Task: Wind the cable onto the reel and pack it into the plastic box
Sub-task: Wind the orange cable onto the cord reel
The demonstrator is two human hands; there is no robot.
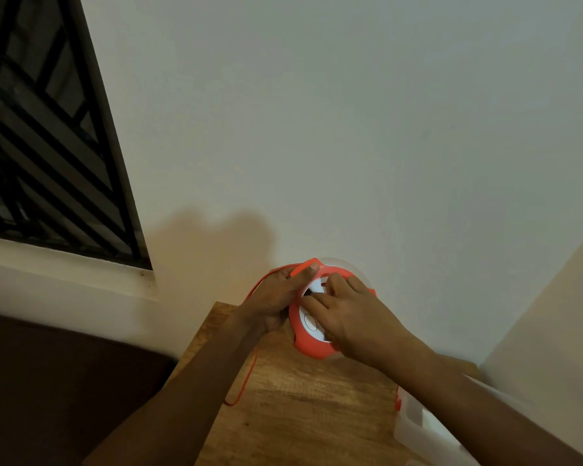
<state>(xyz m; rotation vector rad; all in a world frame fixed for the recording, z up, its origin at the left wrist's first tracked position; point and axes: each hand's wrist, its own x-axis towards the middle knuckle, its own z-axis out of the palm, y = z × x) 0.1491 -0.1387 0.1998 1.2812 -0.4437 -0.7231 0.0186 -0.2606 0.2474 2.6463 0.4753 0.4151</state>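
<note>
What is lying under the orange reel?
The wooden table is under the orange reel, which the left hand and right hand hold. Anything directly beneath the reel is covered.

Single head-mounted wide-angle view, directed forward and down from above the near edge of the wooden table [303, 408]. The table is seen at close range; the wall [350, 129] beyond it fills the upper frame.
</note>
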